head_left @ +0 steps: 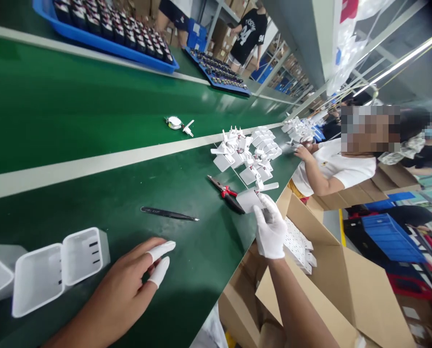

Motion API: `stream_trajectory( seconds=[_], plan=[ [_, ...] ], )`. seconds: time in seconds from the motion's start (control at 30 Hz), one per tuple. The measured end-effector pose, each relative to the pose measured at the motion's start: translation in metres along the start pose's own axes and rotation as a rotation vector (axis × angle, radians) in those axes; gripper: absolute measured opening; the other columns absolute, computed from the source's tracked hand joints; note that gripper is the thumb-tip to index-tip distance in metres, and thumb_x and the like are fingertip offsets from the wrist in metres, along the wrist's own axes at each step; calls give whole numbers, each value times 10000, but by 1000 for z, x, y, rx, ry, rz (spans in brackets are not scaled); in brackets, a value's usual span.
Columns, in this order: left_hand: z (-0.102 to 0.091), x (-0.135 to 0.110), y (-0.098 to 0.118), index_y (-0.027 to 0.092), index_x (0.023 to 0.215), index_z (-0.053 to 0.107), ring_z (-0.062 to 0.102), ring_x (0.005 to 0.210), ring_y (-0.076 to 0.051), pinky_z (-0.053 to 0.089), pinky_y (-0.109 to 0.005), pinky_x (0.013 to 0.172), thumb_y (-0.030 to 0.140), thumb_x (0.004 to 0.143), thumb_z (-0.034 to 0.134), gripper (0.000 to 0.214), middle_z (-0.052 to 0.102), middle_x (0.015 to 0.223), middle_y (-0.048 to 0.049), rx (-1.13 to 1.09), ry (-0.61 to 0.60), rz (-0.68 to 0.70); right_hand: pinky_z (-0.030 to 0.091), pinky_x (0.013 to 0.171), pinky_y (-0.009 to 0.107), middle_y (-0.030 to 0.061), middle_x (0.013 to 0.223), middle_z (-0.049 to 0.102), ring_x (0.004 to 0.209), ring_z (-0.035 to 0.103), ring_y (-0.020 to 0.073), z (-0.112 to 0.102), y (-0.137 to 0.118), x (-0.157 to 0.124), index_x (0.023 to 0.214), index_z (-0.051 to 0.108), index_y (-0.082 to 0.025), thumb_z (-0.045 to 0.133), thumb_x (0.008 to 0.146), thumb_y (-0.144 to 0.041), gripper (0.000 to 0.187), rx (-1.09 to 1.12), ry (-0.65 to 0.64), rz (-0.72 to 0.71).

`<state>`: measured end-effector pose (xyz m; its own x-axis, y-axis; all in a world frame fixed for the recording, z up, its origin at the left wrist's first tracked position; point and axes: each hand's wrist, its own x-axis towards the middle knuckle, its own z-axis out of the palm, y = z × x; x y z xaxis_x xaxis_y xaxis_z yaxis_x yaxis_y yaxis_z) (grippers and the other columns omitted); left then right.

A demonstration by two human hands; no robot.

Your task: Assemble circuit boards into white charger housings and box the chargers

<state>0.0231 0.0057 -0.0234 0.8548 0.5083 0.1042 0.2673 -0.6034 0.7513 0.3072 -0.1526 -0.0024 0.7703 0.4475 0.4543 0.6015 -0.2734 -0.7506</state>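
Note:
My right hand (271,231), in a white glove, pinches a white plastic part (250,199) with a flat square panel and a thin blade-like arm. Just beyond it lies a cluster of similar white parts (234,147). Red-and-black pliers (226,192) rest on the green table beside the held part. White finger cots cover the thumb and forefinger of my left hand (138,270), which hovers over or rests on the table; its fingertips are apart with nothing between them. Dark tweezers (169,213) lie a little beyond my left fingers.
White open plastic boxes (40,275) stand at the left. An open cardboard box (350,275) with white pieces is beside my right arm. On the conveyor sit a small white assembly (174,123) and, farther off, a blue tray (110,50). A co-worker (341,166) works at the right.

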Motion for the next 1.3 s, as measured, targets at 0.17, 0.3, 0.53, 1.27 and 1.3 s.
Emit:
stream_trajectory(
  seconds=[0.17,0.3,0.53,1.27,1.3],
  plan=[
    [6,-4,-4,316,1127,670,701,1002,-179,577,-197,834,346,918,466,293,700,1186,13,-8,112,-7,502,1010,425,134,1324,597,1204,587,232,17,36,42,1248,654,-204,579,894,-292,372,-122,43,-140],
    [11,-7,-3,344,1122,669,699,1000,-180,580,-204,845,326,905,472,293,700,1180,28,-57,168,-56,510,1004,402,124,1279,622,1202,593,218,42,50,62,1211,672,-202,548,906,-279,339,-174,38,-222],
    [7,-7,0,349,1138,662,705,990,-164,577,-185,847,263,892,474,322,711,1168,39,-25,166,-32,456,1033,494,127,1203,665,1193,578,284,62,59,89,1107,722,-203,587,846,-254,298,-355,72,-331],
    [3,-10,19,175,1079,649,596,1008,-244,498,-359,979,133,755,524,350,626,1077,-90,-191,-64,-69,557,856,416,121,1147,697,1014,673,254,197,-167,9,1469,371,-214,508,965,-335,536,-5,-773,-806],
    [4,-10,18,172,1086,648,594,1021,-251,494,-365,987,142,753,525,355,626,1088,-95,-195,-64,-68,535,923,444,139,1195,681,1080,655,266,213,-181,5,1483,347,-191,500,966,-362,565,1,-803,-816]
  ],
)
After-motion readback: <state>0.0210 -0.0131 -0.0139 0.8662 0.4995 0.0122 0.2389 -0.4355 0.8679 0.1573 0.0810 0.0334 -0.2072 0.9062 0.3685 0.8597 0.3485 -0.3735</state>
